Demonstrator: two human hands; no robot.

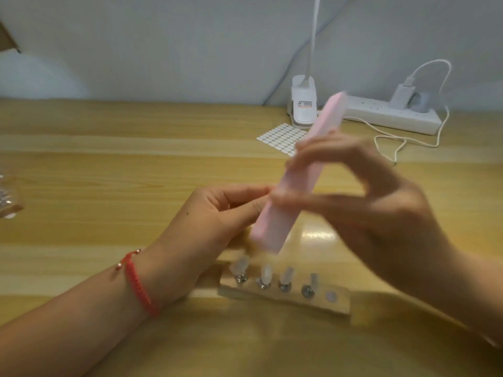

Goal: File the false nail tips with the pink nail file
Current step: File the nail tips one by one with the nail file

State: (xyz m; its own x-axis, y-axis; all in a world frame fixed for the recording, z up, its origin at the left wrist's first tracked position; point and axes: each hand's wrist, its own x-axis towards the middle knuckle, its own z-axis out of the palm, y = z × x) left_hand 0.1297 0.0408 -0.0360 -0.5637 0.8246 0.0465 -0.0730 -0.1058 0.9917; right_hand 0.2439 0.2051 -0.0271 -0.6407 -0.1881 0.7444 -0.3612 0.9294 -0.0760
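Filing looks under way: the right hand (pixel 367 191) grasps the pink nail file (pixel 296 175), aslant above the tabletop (pixel 109 159). The left hand (pixel 217 213) pinches its fingers at the file's edge; what they hold, I cannot tell. Next calls for short, light strokes. The wooden block (pixel 337 306) carries four false nail tips (pixel 265 273) on metal stands; its right-end place has none.

Left of left hand (pixel 217 210): open table (pixel 109 164), passable up to glass object (pixel 8 197). Beneath both hands: wooden holder (pixel 285 302) with upright nail tips (pixel 266 273). Beyond right hand (pixel 381 208): sticker sheet (pixel 280 137), lamp base (pixel 302 104), power strip (pixel 392 115), trailing cable (pixel 392 140).
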